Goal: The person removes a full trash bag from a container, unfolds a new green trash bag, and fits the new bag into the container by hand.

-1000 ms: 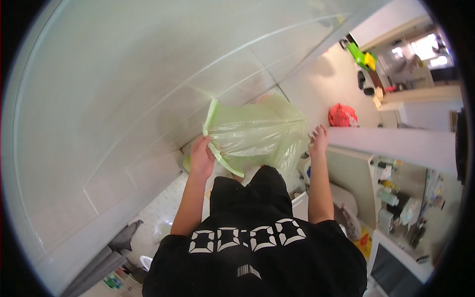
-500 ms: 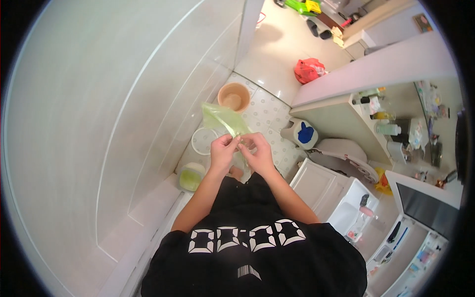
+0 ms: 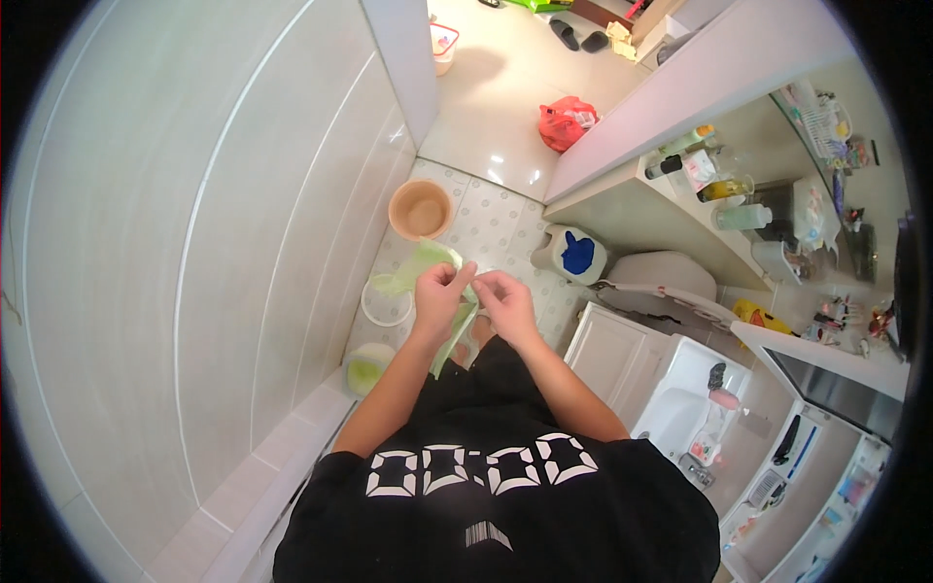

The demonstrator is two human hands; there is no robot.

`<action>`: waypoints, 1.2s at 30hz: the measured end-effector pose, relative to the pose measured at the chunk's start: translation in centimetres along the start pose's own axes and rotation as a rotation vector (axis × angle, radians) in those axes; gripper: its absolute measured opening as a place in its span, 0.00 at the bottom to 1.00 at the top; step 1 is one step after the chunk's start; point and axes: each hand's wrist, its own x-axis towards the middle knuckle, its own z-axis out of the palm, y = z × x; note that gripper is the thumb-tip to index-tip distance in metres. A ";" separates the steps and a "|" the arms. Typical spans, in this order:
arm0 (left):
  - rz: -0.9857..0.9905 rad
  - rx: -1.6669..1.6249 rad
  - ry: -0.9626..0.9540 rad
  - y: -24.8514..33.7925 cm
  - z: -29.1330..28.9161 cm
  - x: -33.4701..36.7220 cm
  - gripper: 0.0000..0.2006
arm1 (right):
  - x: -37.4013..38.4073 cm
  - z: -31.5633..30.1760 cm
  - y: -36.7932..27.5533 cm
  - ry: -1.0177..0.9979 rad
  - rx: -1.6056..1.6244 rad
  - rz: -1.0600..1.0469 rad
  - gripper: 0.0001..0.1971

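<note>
Along the left side we have a tall wall [image 3: 243, 194] of pale grey tiles, its joints bending with the lens. At its foot sits a pale tub [image 3: 369, 371] with something light green inside, and just beyond it a white ring [image 3: 365, 303] lies on the floor [image 3: 486, 219], which is whitish with small grey round marks. Farther off, near the wall, stands a peach bucket [image 3: 421, 210], its bottom showing.

Next comes the light green bag [image 3: 426, 258], thin and creased, held in the air over the floor in front of our legs; one part spreads left across the ring in our view, another hangs down toward our black shorts. The fingers of our left hand [image 3: 437, 301] are clamped on it. Our right hand [image 3: 507, 303] is just beside, its fingertips pinched together on the bag's edge.

Past the doorway, on a shiny cream floor, we see dark slippers [image 3: 564, 35] and a red bag [image 3: 567, 124]. Back on our side come a pale stool [image 3: 562, 260] with a blue patch on top, a white cabinet [image 3: 610, 352] and a white sink [image 3: 671, 413]. Farther right, bottles [image 3: 742, 217] stand on a ledge, and a mirror cabinet [image 3: 826, 384] hangs open, small things on its shelves.
</note>
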 end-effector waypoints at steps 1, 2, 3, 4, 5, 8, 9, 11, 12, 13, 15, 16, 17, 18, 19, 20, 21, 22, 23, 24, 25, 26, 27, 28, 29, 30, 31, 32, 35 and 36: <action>-0.062 -0.053 -0.029 0.5 1.2 -0.1 0.13 | 0.2 -1.1 0.2 0.019 0.072 0.057 0.06; -0.063 -0.048 -0.031 0.6 2.3 -0.1 0.13 | 0.4 -2.4 0.4 0.023 0.077 0.058 0.06; -0.077 -0.055 -0.083 0.8 3.1 -0.1 0.11 | 0.8 -3.6 0.0 0.023 0.082 0.087 0.05; -0.091 -0.063 -0.135 0.9 3.8 0.0 0.09 | 1.3 -4.5 -0.2 0.022 0.087 0.116 0.06; -0.084 -0.033 -0.130 0.3 4.2 0.6 0.09 | 1.6 -5.1 -0.1 0.014 0.115 0.073 0.06; -0.006 0.042 -0.187 -0.7 4.6 2.1 0.10 | 2.6 -6.4 -0.2 0.023 0.118 0.067 0.05; -0.005 0.044 -0.189 -0.4 5.3 2.3 0.10 | 2.8 -6.9 0.1 0.025 0.119 0.065 0.05; -0.043 0.068 -0.153 0.1 6.4 2.5 0.12 | 3.3 -7.5 0.8 0.084 0.219 0.027 0.04; -0.039 0.071 -0.150 0.2 6.6 2.7 0.12 | 3.7 -7.6 0.6 0.081 0.222 0.024 0.04; -0.030 0.074 -0.161 0.3 6.5 3.0 0.11 | 4.1 -7.7 0.4 0.139 0.278 0.045 0.05; -0.021 0.079 -0.172 0.9 6.6 3.4 0.10 | 5.0 -8.2 0.4 0.197 0.334 0.067 0.05; -0.055 0.066 -0.155 1.3 6.7 3.6 0.07 | 5.5 -8.9 0.7 0.209 0.399 0.127 0.06; -0.089 0.052 -0.138 1.7 6.9 3.9 0.06 | 6.0 -9.5 0.9 0.221 0.462 0.188 0.07; -0.091 0.055 -0.136 1.9 6.6 4.1 0.06 | 6.4 -9.6 0.3 0.220 0.465 0.190 0.07; -0.089 -0.107 -0.127 2.1 6.4 4.3 0.07 | 6.6 -9.8 -1.0 0.241 0.664 0.241 0.07; -0.088 -0.268 -0.118 2.3 6.1 4.5 0.10 | 6.9 -9.9 -1.7 0.263 0.862 0.291 0.08; -0.109 -0.374 -0.150 2.7 6.1 4.7 0.12 | 7.2 -10.6 -1.6 0.211 1.026 0.320 0.12; -0.111 -0.372 -0.155 2.9 6.3 4.9 0.12 | 7.5 -10.9 -1.5 0.217 1.026 0.318 0.12; -0.186 -0.569 -0.126 3.1 6.5 5.1 0.12 | 7.7 -11.2 -1.4 0.182 1.155 0.370 0.13; -0.261 -0.767 -0.094 3.1 6.6 5.4 0.13 | 7.9 -11.6 -1.5 0.144 1.282 0.422 0.15; -0.262 -0.769 -0.112 2.1 6.1 6.6 0.13 | 8.1 -12.9 1.5 0.081 1.277 0.444 0.19; -0.223 -0.868 -0.212 0.1 2.9 8.2 0.14 | 8.2 -11.4 -0.1 0.051 1.293 0.453 0.19; -0.195 -0.968 -0.316 -0.9 0.4 9.0 0.15 | 7.9 -10.4 -2.9 0.024 1.193 0.503 0.18; -0.203 -0.970 -0.315 -0.7 -0.1 9.6 0.15 | 7.5 -10.2 -4.7 0.021 1.081 0.543 0.18; -0.138 -1.054 -0.740 0.2 -0.4 10.4 0.16 | 7.3 -10.1 -5.3 -0.003 0.968 0.526 0.17; -0.105 -1.096 -0.952 0.9 -0.2 10.2 0.16 | 7.1 -10.0 -5.5 -0.020 0.857 0.513 0.16; -0.067 -1.111 -1.161 1.8 -0.2 9.7 0.17 | 7.1 -9.7 -5.8 -0.112 0.218 0.281 0.15; 0.062 -0.568 -0.670 3.6 1.8 7.7 0.16 | 6.9 -10.2 -5.5 -0.180 -0.430 0.047 0.14; 0.389 0.336 -0.194 6.0 1.7 6.6 0.16 | 7.9 -10.0 -2.4 -0.100 -0.212 0.153 0.10; 0.486 0.525 -0.197 6.4 0.4 6.9 0.16 | 8.3 -9.6 -2.2 -0.014 -0.043 0.176 0.09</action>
